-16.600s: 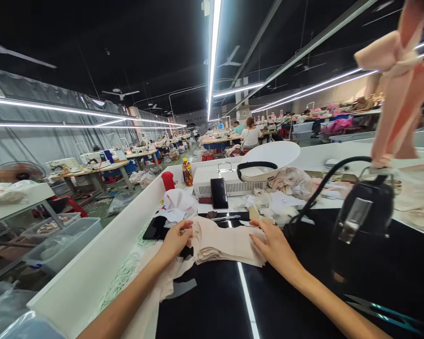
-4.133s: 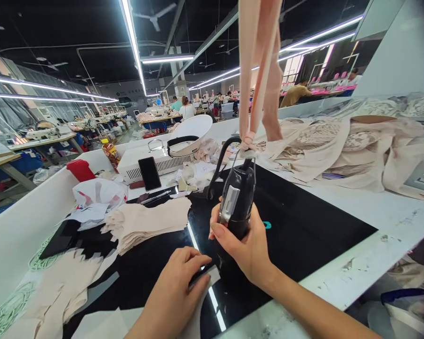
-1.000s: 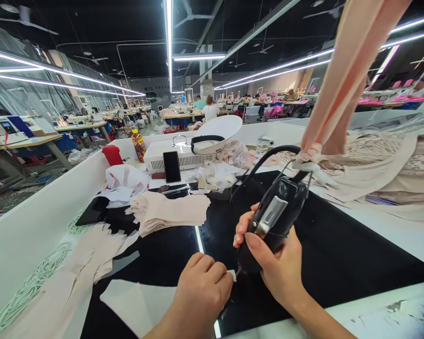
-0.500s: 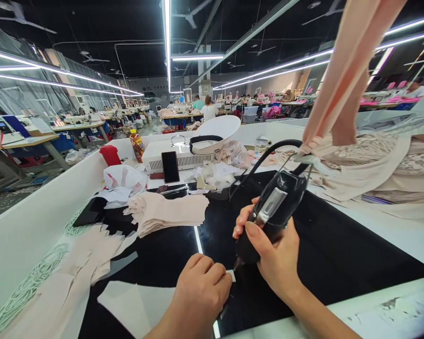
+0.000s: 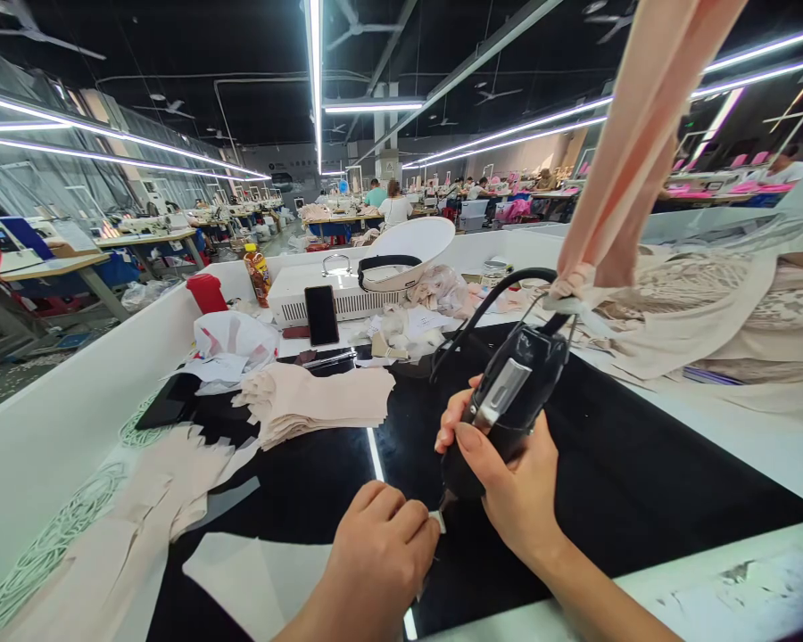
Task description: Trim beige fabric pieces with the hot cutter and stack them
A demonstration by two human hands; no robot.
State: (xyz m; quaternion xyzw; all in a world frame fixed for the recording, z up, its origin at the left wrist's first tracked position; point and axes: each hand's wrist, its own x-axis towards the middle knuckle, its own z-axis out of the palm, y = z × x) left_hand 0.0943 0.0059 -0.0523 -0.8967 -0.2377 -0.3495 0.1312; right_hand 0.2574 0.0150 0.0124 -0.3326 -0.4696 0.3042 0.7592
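My right hand point(image 5: 509, 486) is wrapped round a black handheld power tool point(image 5: 492, 401) with a metal lever and a cord at its upper end. The tool tilts, its tip pointing down beside my left fingertips. My left hand point(image 5: 381, 544) is closed low over the black glossy tabletop point(image 5: 616, 481), pinching a pale fabric piece point(image 5: 260, 575). A small light corner point(image 5: 439, 521) shows past those fingers, close to the tool's tip; most of that end is hidden. A pinkish fabric strip point(image 5: 642, 134) from above is tied to the tool's upper end.
Stacked beige fabric pieces point(image 5: 327, 401) lie beyond my left hand, with more fabric point(image 5: 134, 517) and green cords point(image 5: 53, 517) at left. Behind stand a phone point(image 5: 321, 315), a white box point(image 5: 301, 303), a visor point(image 5: 408, 254) and a bottle point(image 5: 258, 275). Lace fabric point(image 5: 702, 303) is heaped at right.
My right hand and the black tool have shifted slightly left and down, nearer my left fingertips. The hanging strip has swung left with them. My left hand stays almost where it was.
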